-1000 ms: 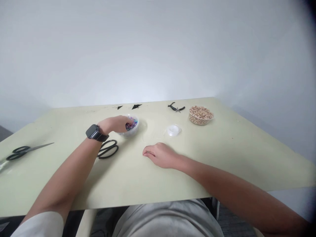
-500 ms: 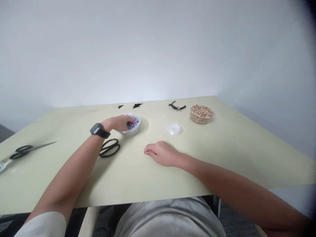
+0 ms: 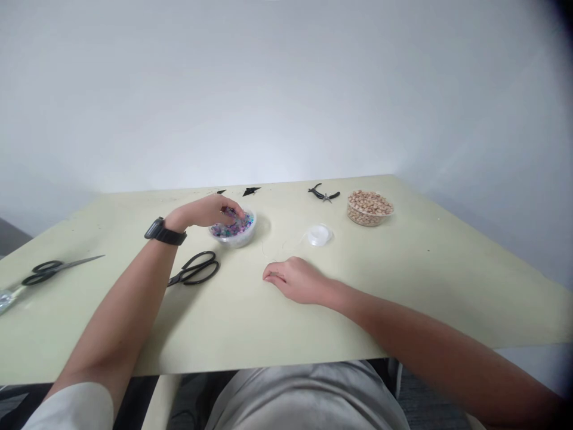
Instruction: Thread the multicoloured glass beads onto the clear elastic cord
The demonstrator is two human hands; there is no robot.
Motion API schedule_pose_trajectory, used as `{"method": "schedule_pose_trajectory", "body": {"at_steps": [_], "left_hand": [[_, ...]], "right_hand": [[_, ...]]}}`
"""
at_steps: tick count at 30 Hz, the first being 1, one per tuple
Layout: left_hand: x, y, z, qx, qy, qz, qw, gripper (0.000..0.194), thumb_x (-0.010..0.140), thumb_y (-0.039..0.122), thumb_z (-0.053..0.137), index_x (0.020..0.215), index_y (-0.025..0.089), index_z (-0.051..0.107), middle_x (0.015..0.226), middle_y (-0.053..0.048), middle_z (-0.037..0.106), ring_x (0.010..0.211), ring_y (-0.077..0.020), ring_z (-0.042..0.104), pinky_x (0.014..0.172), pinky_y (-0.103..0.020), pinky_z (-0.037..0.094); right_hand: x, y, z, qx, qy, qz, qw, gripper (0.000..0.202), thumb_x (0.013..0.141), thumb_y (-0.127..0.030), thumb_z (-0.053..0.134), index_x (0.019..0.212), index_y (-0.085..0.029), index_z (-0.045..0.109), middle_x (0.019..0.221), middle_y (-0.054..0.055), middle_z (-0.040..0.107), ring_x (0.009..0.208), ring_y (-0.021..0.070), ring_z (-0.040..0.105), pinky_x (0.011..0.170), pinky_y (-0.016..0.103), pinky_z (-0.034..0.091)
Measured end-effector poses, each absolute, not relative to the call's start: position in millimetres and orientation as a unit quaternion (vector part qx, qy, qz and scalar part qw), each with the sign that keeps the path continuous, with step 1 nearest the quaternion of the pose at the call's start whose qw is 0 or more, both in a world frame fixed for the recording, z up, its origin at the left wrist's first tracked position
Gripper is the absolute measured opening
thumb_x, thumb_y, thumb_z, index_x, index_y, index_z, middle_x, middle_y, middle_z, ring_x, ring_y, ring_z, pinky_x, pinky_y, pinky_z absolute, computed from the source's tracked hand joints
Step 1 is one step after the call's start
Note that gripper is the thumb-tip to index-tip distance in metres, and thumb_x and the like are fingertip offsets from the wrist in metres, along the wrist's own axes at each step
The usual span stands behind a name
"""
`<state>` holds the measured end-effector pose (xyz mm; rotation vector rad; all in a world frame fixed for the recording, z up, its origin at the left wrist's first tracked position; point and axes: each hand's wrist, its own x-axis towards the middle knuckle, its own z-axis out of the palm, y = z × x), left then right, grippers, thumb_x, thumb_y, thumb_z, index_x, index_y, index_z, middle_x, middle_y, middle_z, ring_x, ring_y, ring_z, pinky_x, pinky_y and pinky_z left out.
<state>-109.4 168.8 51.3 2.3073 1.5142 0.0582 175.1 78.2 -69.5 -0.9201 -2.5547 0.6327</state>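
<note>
**Fingers lifted to the rim of the bead dish**

Since a second ago my left hand point(image 3: 203, 212) has risen out of the small clear dish of coloured beads point(image 3: 233, 229); the fingertips, then buried in the beads, now hang bunched together over its 10 o'clock rim. They look pressed as if nipping a bead, but I cannot tell whether one is really between them. The dish sits on the pale table point(image 3: 403, 280) at about 11 o'clock from my chest, well within reach.

My right hand point(image 3: 293, 279) rests at 12 o'clock, fingers curled down and pressed onto the tabletop, apparently pinning the end of a thin clear thread point(image 3: 286, 246) that runs toward the white spool point(image 3: 319, 235) at 1 o'clock; the thread is too fine to follow fully.

Black scissors point(image 3: 194, 269) lie just under my left wrist with its watch point(image 3: 162, 232). A second pair of scissors point(image 3: 49, 269) lies far off at 9 o'clock; pliers point(image 3: 323, 193) and a tub of tan beads point(image 3: 370, 207) are at 1 o'clock.

What I fear: a bead this small could slip from a loose pinch and roll off the smooth table. My wrist, passing low, could clip the dish's rim and tip it, or snag the scissors. If my right fingers ease, the springy thread may curl away.
</note>
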Motion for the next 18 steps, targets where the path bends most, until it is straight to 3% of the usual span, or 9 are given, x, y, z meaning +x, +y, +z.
{"method": "schedule_pose_trajectory", "body": {"at_steps": [12,16,18], "left_hand": [[-104.9,161.6,59.1,0.767,0.578,0.049,0.273,0.040,0.076,0.036,0.070,0.115,0.033,0.079,0.125,0.003,0.075,0.099,-0.0227,0.073,0.079,-0.026,0.058],[-106.0,160.8,58.3,0.753,0.588,0.070,0.287,0.055,0.077,0.040,0.072,0.132,0.034,0.072,0.125,0.000,0.075,0.089,-0.0212,0.075,0.079,-0.028,0.060],[-106.9,160.3,58.6,0.748,0.598,0.069,0.277,0.060,0.079,0.044,0.071,0.139,0.033,0.068,0.113,-0.002,0.078,0.081,-0.0206,0.075,0.075,-0.029,0.060]], "right_hand": [[174.5,78.8,-69.0,-0.323,-0.903,0.225,0.175,0.026,0.103,-0.027,0.050,0.107,-0.024,0.076,0.104,0.002,0.081,0.090,0.0217,0.074,0.076,0.030,0.046],[173.9,78.8,-70.0,-0.323,-0.903,0.223,0.177,0.026,0.103,-0.027,0.050,0.107,-0.024,0.076,0.103,0.002,0.081,0.089,0.0212,0.074,0.075,0.030,0.045],[173.7,78.8,-70.8,-0.323,-0.903,0.222,0.176,0.026,0.103,-0.028,0.051,0.107,-0.025,0.076,0.103,0.002,0.081,0.088,0.0213,0.074,0.074,0.030,0.045]]}}
